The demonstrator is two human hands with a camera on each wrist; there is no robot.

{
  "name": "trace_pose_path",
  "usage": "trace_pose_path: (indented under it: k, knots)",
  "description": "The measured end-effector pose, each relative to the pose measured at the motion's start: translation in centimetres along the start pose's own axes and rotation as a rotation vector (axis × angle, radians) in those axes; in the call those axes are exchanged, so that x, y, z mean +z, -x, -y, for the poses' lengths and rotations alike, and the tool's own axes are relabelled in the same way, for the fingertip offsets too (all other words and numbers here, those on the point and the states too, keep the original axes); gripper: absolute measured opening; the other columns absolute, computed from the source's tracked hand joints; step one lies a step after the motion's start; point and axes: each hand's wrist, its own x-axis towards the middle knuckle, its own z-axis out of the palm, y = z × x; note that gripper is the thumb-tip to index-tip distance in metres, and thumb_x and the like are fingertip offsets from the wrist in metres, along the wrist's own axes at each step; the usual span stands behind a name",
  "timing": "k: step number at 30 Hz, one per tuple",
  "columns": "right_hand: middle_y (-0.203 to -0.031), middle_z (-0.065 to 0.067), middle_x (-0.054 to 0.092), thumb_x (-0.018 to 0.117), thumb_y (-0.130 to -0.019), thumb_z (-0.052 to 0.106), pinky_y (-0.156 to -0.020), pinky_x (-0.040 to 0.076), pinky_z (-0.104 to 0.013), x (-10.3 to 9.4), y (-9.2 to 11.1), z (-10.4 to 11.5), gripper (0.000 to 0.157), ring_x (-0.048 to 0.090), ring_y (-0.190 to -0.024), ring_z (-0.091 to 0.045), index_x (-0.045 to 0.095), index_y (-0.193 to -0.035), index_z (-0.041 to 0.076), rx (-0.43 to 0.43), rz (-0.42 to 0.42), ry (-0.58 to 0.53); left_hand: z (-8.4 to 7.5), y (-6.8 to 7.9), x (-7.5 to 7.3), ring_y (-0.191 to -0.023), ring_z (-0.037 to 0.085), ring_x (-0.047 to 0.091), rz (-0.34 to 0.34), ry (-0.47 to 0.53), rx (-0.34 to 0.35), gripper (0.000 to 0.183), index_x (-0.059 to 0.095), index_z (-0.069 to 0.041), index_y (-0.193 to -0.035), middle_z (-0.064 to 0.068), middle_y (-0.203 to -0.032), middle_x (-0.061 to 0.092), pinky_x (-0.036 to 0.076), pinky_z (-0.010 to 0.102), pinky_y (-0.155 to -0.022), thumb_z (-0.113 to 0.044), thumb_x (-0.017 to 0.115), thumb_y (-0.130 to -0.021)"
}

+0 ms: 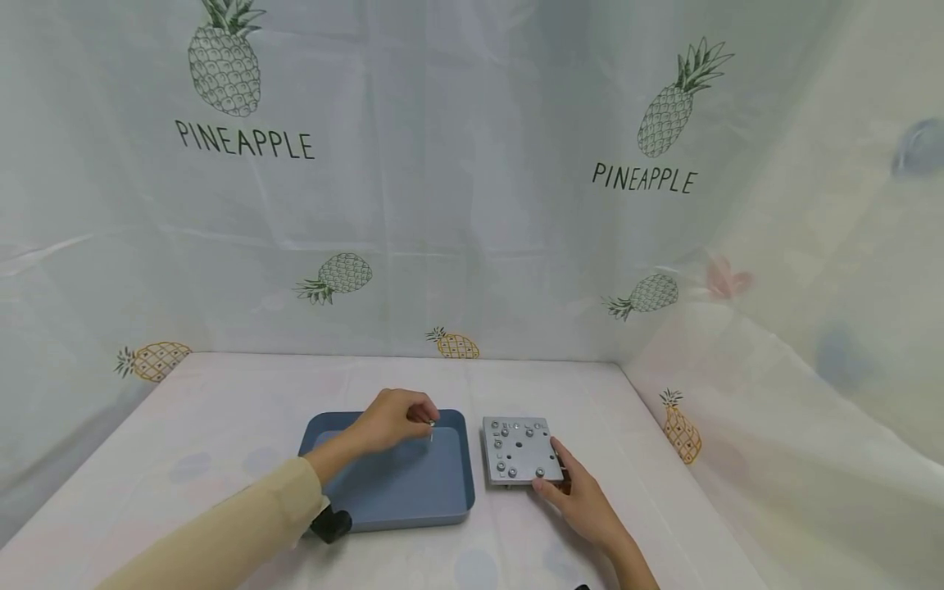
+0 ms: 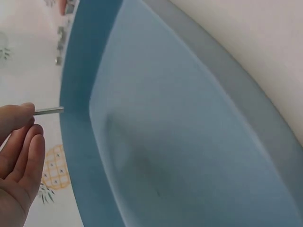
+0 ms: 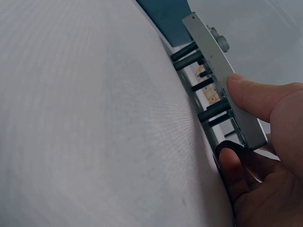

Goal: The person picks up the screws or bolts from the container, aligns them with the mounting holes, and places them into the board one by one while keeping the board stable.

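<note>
My left hand (image 1: pixel 396 420) is above the blue tray (image 1: pixel 459 518), pinching a thin metal pin (image 2: pixel 49 111) between thumb and fingertips. The pin points downward in the head view; its upper end is hidden by the fingers. To the right of the tray is a square silver metal plate (image 1: pixel 525 457) with several bolts in its top. My right hand (image 1: pixel 583 497) grips this plate at its near right corner. In the right wrist view the thumb lies along the plate's side, with fingers curled at its lower edge. Several dark threaded shanks (image 3: pixel 214 110) stick out from the plate's underside.
A pale cloth (image 1: pixel 398 561) covers the table. Behind it hangs a curtain (image 1: pixel 472 205) printed with pineapples, and another sheet hangs at the right side. A black device (image 1: pixel 331 524) sits at the left wrist, over the tray's near left corner.
</note>
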Motion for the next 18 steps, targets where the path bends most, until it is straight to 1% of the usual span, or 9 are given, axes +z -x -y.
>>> trace_pose_path:
  k: [3, 7, 11, 15, 18]
  knots:
    - [-0.150, -0.011, 0.059, 0.081, -0.095, 0.038, -0.092, 0.054, -0.027, 0.0, 0.0, 0.0, 0.091, 0.062, -0.105, -0.012, 0.032, -0.167, 0.010, -0.003, 0.000, -0.004, -0.4, -0.3, 0.5, -0.089, 0.009, 0.071, -0.002, 0.030, -0.012, 0.016, 0.077, -0.007, -0.106, -0.002, -0.098, 0.077, 0.059, 0.027, -0.081, -0.003, 0.081, -0.092]
    - [-0.149, -0.011, 0.060, 0.081, -0.095, 0.038, -0.091, 0.054, -0.027, 0.0, 0.0, -0.1, 0.091, 0.062, -0.104, -0.012, 0.032, -0.167, 0.010, -0.004, -0.001, -0.004, -1.0, -0.9, 1.4, -0.090, 0.008, 0.071, 0.004, 0.042, -0.017, 0.017, 0.077, -0.009, -0.108, -0.007, -0.098, 0.076, 0.058, 0.027, -0.082, -0.006, 0.082, -0.092]
    - [-0.148, -0.011, 0.060, 0.081, -0.095, 0.038, -0.090, 0.054, -0.026, 0.0, 0.0, -0.1, 0.091, 0.062, -0.104, -0.012, 0.032, -0.167, 0.010, -0.005, 0.001, -0.007, -1.8, -1.5, 2.2, -0.091, 0.008, 0.070, 0.013, 0.070, -0.020, 0.016, 0.078, -0.014, -0.107, -0.009, -0.098, 0.076, 0.058, 0.027, -0.082, -0.008, 0.082, -0.093]
    - [-0.150, -0.012, 0.060, 0.081, -0.095, 0.038, -0.091, 0.054, -0.026, 0.0, 0.0, -0.1, 0.092, 0.063, -0.105, -0.012, 0.031, -0.167, 0.009, -0.010, 0.001, -0.008, -2.7, -2.0, 2.9, -0.090, 0.008, 0.071, 0.020, 0.102, -0.006, 0.016, 0.078, -0.018, -0.106, -0.010, -0.097, 0.075, 0.058, 0.027, -0.081, -0.008, 0.081, -0.094]
    - [-0.152, -0.013, 0.058, 0.080, -0.096, 0.038, -0.093, 0.055, -0.026, 0.1, 0.0, 0.0, 0.091, 0.063, -0.107, -0.012, 0.032, -0.167, 0.009, -0.014, 0.000, -0.005, -3.3, -2.4, 3.5, -0.091, 0.008, 0.071, 0.027, 0.117, 0.006, 0.016, 0.077, -0.018, -0.106, -0.008, -0.099, 0.076, 0.058, 0.027, -0.081, -0.008, 0.080, -0.095]
